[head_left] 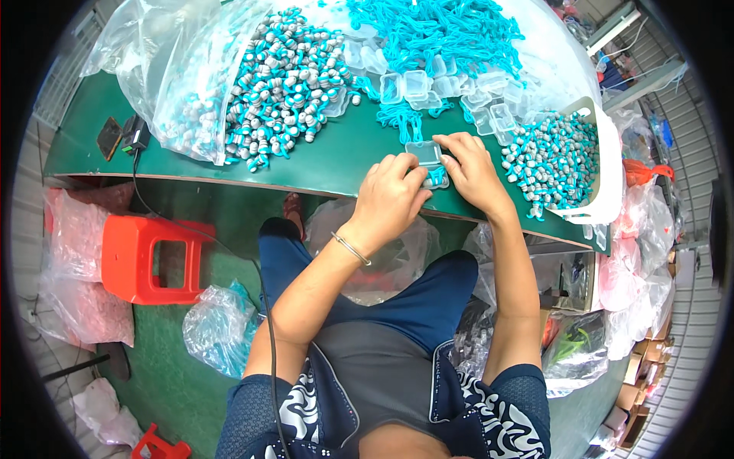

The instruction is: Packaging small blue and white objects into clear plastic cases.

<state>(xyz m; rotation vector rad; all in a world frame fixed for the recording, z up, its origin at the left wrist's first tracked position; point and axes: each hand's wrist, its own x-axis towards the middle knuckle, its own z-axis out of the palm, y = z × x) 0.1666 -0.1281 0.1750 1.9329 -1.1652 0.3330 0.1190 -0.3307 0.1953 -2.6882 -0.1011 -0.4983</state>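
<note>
A small clear plastic case (424, 151) sits at the table's near edge with its lid swung up, away from me. Teal cord (436, 179) lies in its lower half. My left hand (388, 195) has its fingers curled on the case's left side, thumb toward the near edge. From the right, my right hand (470, 174) grips the case between thumb and fingers. My fingers hide part of the case and whatever else is in it. Just beyond are a bundle of teal cords (399, 116) and several clear cases (417, 83).
On the green table (321, 164) lie a heap of grey-and-teal earplug-like pieces (279, 92), a plastic bag (172, 84) and a large pile of teal cords (436, 34). A white basket (609, 164) of similar pieces stands right. A red stool (126, 260) is at lower left.
</note>
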